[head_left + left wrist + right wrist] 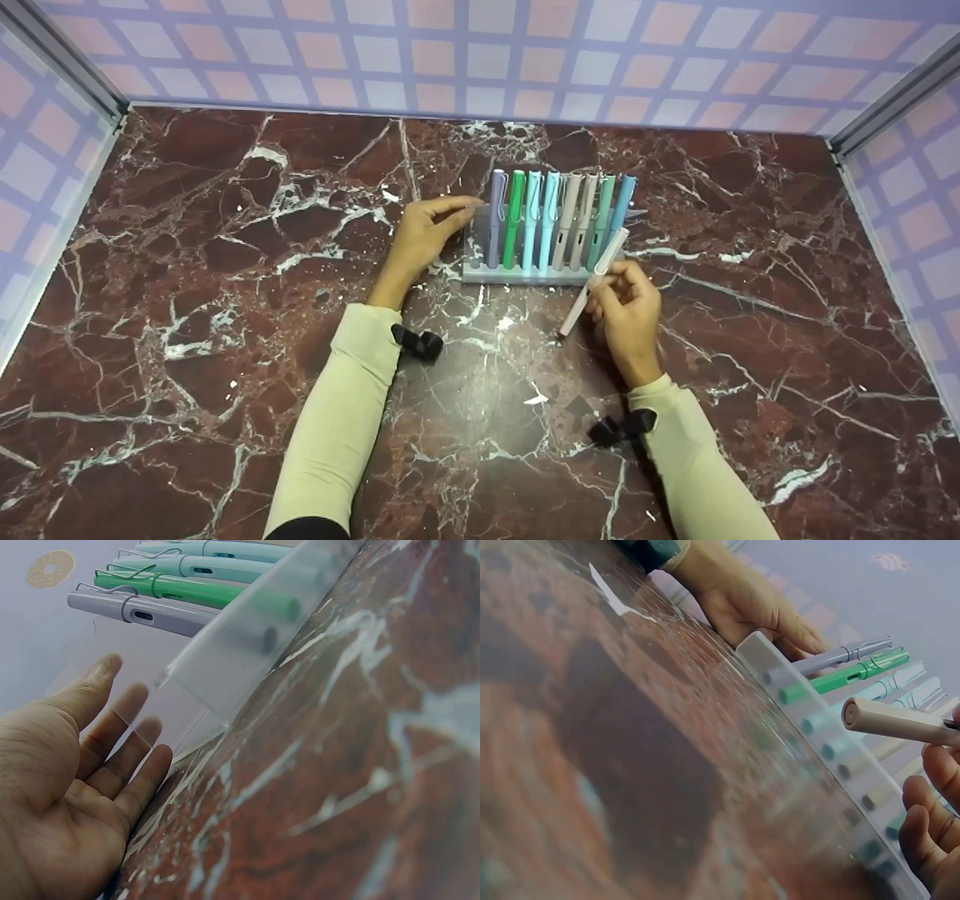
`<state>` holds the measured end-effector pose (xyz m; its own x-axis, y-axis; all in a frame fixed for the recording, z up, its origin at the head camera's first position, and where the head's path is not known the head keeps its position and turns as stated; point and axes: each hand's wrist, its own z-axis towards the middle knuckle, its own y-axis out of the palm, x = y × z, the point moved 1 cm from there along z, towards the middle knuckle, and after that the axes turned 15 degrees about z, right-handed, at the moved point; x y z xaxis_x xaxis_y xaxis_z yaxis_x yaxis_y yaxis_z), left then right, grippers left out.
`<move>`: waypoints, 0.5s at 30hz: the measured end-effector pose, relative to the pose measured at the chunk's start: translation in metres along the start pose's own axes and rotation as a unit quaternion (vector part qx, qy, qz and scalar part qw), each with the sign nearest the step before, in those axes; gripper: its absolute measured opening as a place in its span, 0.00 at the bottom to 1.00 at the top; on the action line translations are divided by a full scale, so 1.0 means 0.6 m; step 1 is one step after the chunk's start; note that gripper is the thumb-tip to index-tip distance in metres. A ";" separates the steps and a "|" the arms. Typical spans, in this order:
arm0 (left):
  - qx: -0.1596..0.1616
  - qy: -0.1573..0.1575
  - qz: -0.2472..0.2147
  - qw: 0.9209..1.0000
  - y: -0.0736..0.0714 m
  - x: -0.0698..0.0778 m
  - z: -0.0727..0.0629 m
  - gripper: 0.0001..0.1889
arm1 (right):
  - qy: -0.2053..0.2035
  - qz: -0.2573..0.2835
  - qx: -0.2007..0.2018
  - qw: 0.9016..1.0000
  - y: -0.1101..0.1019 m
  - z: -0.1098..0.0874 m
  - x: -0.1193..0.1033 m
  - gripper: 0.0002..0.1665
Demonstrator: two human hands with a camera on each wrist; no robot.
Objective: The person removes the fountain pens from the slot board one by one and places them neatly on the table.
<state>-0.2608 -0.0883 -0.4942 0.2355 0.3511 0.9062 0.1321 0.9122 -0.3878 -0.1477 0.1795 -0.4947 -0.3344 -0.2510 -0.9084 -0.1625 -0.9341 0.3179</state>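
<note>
A clear pen stand (517, 277) holds a row of capped pens, leaning back side by side. From the left come a greyish-purple pen (493, 225), a green pen (514, 225), two light blue ones, two taupe ones, a teal one and a blue pen (624, 199). My left hand (424, 232) holds the stand's left edge, its thumb and fingers on either side of the clear panel (150, 660). In my right hand (630, 300) a pale pinkish pen (574, 311) is pinched at a slant, in front of the stand's right end. Its blunt barrel end (851, 714) points away from the fingers.
The stand rests on a dark red marbled tabletop (225, 300) with white veins. A checked pink and lilac panel (480, 60) rises behind the table, with further panels at both sides. Black straps (416, 343) sit at both wrists.
</note>
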 end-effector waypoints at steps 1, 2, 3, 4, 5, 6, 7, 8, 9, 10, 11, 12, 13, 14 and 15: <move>-0.001 0.000 0.001 1.000 0.000 0.000 0.000 0.10 | 0.001 -0.002 -0.001 1.000 0.001 -0.001 0.000 0.05; -0.002 -0.001 0.001 1.000 0.000 0.000 -0.001 0.10 | 0.003 -0.003 -0.003 1.000 0.002 -0.002 0.000 0.05; -0.003 -0.001 0.002 1.000 0.000 0.000 -0.001 0.10 | 0.003 -0.007 -0.005 1.000 0.003 -0.003 0.000 0.06; -0.005 -0.002 0.003 1.000 0.000 0.000 -0.002 0.11 | 0.004 -0.009 -0.006 1.000 0.004 -0.004 0.000 0.06; -0.006 -0.004 0.002 1.000 0.000 0.000 -0.002 0.11 | 0.003 -0.013 -0.008 1.000 0.005 -0.005 0.001 0.06; -0.007 -0.004 0.000 1.000 0.000 0.000 -0.002 0.11 | 0.004 -0.014 -0.009 1.000 0.005 -0.006 0.001 0.06; -0.007 -0.005 0.000 1.000 0.000 0.000 -0.002 0.11 | 0.003 -0.017 -0.010 1.000 0.006 -0.007 0.002 0.06; -0.006 -0.006 0.000 1.000 0.000 0.000 -0.002 0.11 | 0.002 -0.018 -0.012 1.000 0.007 -0.008 0.002 0.06; -0.006 -0.007 0.000 1.000 0.000 0.000 -0.002 0.11 | 0.001 -0.019 -0.014 1.000 0.008 -0.008 0.002 0.05; -0.006 -0.007 -0.001 1.000 0.000 0.001 -0.002 0.11 | 0.001 -0.018 -0.016 1.000 0.009 -0.009 0.002 0.05; -0.006 -0.007 -0.002 1.000 0.000 0.000 -0.002 0.11 | 0.001 -0.018 -0.019 1.000 0.010 -0.009 0.002 0.04; -0.005 -0.007 0.000 1.000 0.000 0.001 -0.001 0.10 | 0.002 -0.016 -0.022 1.000 0.011 -0.010 0.002 0.03; -0.004 -0.005 0.001 1.000 0.000 0.000 -0.001 0.10 | 0.002 -0.016 -0.025 1.000 0.013 -0.011 0.001 0.03; -0.004 -0.003 0.001 1.000 0.000 0.000 -0.001 0.11 | 0.004 -0.012 -0.028 1.000 0.014 -0.012 0.001 0.03; -0.004 -0.003 0.001 1.000 -0.001 0.000 -0.001 0.11 | 0.005 -0.010 -0.031 0.999 0.016 -0.013 0.001 0.03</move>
<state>-0.2604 -0.0886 -0.4940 0.2297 0.3536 0.9067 0.1400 0.9099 -0.3904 -0.1423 0.1686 -0.4946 -0.3230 -0.2338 -0.9171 -0.1114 -0.9529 0.2822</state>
